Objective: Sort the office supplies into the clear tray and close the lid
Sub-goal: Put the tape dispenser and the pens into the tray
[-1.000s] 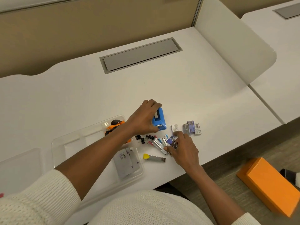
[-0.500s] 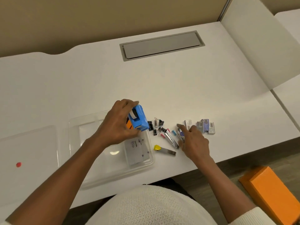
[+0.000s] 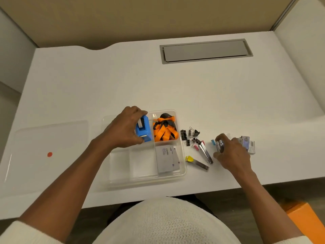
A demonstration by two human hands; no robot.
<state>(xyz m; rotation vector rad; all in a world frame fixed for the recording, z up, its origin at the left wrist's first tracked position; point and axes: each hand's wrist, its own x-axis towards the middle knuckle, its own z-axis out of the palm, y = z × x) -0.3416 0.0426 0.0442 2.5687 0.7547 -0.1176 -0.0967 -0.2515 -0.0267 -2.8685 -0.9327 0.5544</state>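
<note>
clear tray (image 3: 182, 171) near table (image 3: 123, 81) edge, lid (image 3: 35, 138) off at left | right hand (image 3: 233, 154) curled on small metal clips (image 3: 220, 146) | left hand (image 3: 123, 128) grips blue tape dispenser (image 3: 144, 129) over tray's far compartment, beside orange lanyards (image 3: 164, 128)

Counted on the white desk:
One clear tray (image 3: 182, 171), one lid (image 3: 52, 138), one blue tape dispenser (image 3: 145, 128), two hands, several binder clips (image 3: 183, 134).
</note>
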